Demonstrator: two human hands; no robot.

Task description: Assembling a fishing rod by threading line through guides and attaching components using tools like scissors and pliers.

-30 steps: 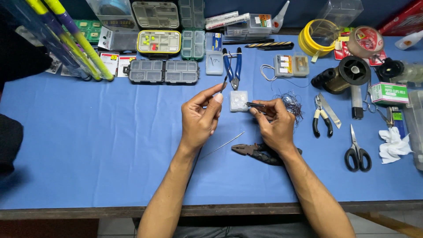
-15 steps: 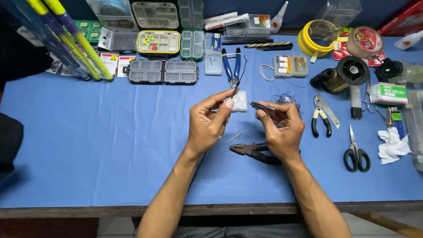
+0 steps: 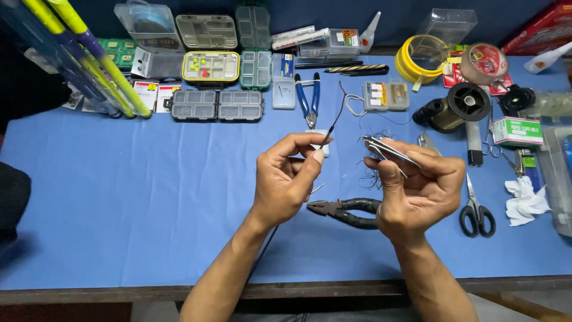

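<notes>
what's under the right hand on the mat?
Black-handled pliers lie on the blue mat below the right hand; their jaws point left and show, while the handle ends run under the hand and are hidden. Dark tangled line shows beside it.

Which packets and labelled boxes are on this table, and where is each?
Green-white box: right side, small, rectangular.
Red box: far right corner, only partly seen.
Card packets: far left, white with red.
Blue packet: far middle, small, clear-fronted.
Tape roll: far right, round, red label.
</notes>
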